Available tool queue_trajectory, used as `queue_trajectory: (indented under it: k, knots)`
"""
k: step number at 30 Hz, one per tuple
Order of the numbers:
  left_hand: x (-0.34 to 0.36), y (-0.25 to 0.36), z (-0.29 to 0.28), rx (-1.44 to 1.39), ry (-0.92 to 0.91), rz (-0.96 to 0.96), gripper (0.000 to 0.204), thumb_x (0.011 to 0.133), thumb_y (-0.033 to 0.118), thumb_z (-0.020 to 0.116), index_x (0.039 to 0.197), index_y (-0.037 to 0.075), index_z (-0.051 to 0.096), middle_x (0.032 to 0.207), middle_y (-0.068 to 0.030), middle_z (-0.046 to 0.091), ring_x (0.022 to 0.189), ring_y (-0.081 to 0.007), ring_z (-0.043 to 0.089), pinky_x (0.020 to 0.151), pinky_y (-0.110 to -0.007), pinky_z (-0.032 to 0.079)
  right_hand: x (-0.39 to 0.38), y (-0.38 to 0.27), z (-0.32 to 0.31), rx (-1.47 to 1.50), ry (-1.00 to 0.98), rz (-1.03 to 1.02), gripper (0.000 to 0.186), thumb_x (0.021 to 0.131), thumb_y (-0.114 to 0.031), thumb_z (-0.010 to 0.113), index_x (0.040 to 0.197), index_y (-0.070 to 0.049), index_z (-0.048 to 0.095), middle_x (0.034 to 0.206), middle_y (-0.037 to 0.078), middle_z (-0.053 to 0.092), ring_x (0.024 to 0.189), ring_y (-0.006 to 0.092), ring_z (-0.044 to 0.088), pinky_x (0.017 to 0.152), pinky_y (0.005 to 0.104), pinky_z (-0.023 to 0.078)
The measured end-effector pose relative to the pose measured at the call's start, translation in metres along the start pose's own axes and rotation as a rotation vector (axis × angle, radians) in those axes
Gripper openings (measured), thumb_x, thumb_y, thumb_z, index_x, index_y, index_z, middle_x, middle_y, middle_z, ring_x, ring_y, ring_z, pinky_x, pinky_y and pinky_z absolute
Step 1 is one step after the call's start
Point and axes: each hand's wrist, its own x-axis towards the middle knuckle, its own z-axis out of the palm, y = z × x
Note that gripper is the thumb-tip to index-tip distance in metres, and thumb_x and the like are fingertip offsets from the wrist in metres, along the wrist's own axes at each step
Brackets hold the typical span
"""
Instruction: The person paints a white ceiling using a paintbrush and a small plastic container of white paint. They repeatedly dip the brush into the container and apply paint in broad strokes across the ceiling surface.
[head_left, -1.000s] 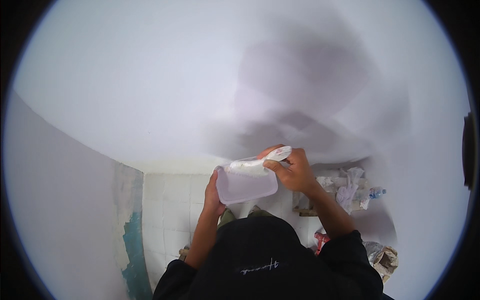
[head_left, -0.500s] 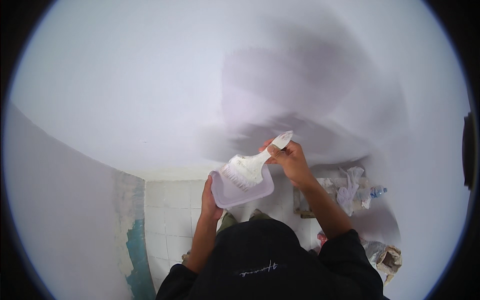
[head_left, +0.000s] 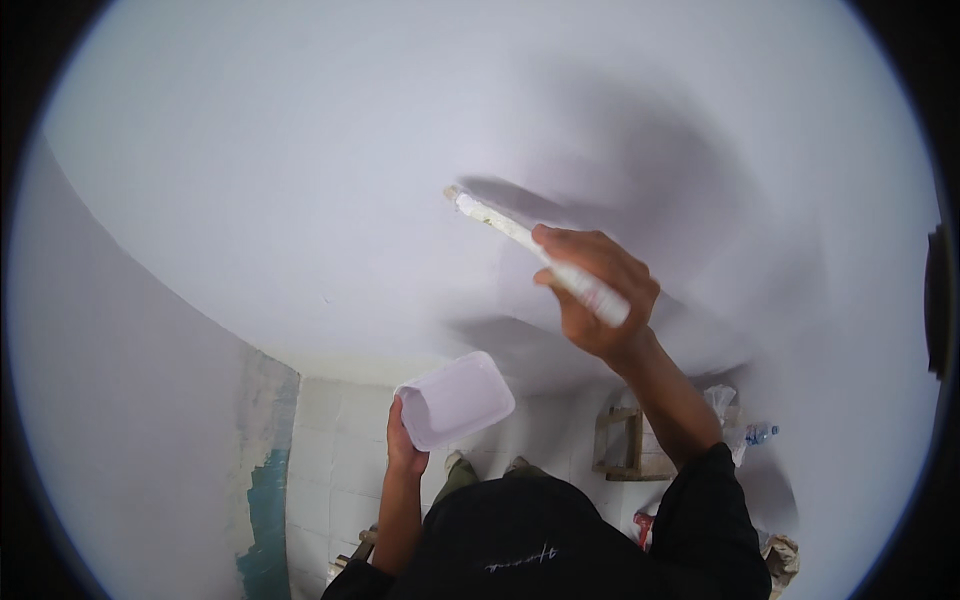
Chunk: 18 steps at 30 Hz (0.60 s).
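Observation:
My right hand (head_left: 600, 285) grips a white paintbrush (head_left: 500, 222) by its handle, seen edge-on. The bristle tip points up and left and appears to touch the pale wall (head_left: 330, 200). Lower down, my left hand (head_left: 405, 440) is closed on the left side of a shallow pale-lilac plastic tub (head_left: 470, 400). The tub tilts with its open side facing up, and lilac paint seems to coat its inside. A dark shadow of my arm and the brush falls on the wall to the right of the brush.
On the tiled floor (head_left: 320, 450) at right stands a wooden frame or stool (head_left: 622, 445), with a clear plastic bag (head_left: 720, 400) and a plastic bottle (head_left: 760, 433) beside it. A side wall at left carries a teal patch (head_left: 266, 510). A torn paper bag (head_left: 782, 560) lies lower right.
The brush has gone from over the tub up to the wall, and my right hand has turned it edge-on. The tub has shifted slightly down and left and tilted.

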Motion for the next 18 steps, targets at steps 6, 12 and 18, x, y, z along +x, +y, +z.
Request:
queue_trajectory:
  k: [6, 12, 18]
  knots:
    - [0.016, 0.021, -0.031, -0.001, -0.008, -0.006, 0.053, 0.108, 0.041, 0.031, 0.144, 0.003, 0.043, 0.139, -0.0124, 0.055, 0.130, -0.0275, 0.052, 0.109, -0.044, 0.041, -0.053, 0.007, 0.058, -0.276, -0.175, -0.318, 0.028, 0.073, -0.010, 0.078, 0.099, -0.009, 0.069, 0.105, 0.007, 0.069, 0.095, 0.0266, 0.069, 0.077, 0.0350, 0.061]
    - [0.034, 0.034, -0.067, -0.006, -0.045, 0.003, 0.056, 0.107, 0.043, 0.030, 0.145, 0.003, 0.042, 0.141, -0.0129, 0.053, 0.131, -0.0278, 0.051, 0.111, -0.044, 0.039, -0.115, 0.012, 0.096, -0.133, -0.373, 0.103, 0.031, 0.074, 0.003, 0.072, 0.104, -0.005, 0.068, 0.105, 0.010, 0.071, 0.088, 0.0260, 0.071, 0.073, 0.0342, 0.061]
    - [0.040, 0.045, -0.068, 0.036, -0.025, 0.002, 0.057, 0.107, 0.046, 0.032, 0.143, 0.005, 0.045, 0.138, -0.0111, 0.056, 0.130, -0.0268, 0.052, 0.109, -0.042, 0.041, -0.052, 0.015, 0.081, -0.082, -0.303, 0.143, 0.039, 0.071, 0.014, 0.067, 0.107, -0.002, 0.068, 0.102, 0.014, 0.073, 0.087, 0.0275, 0.073, 0.071, 0.0344, 0.061]
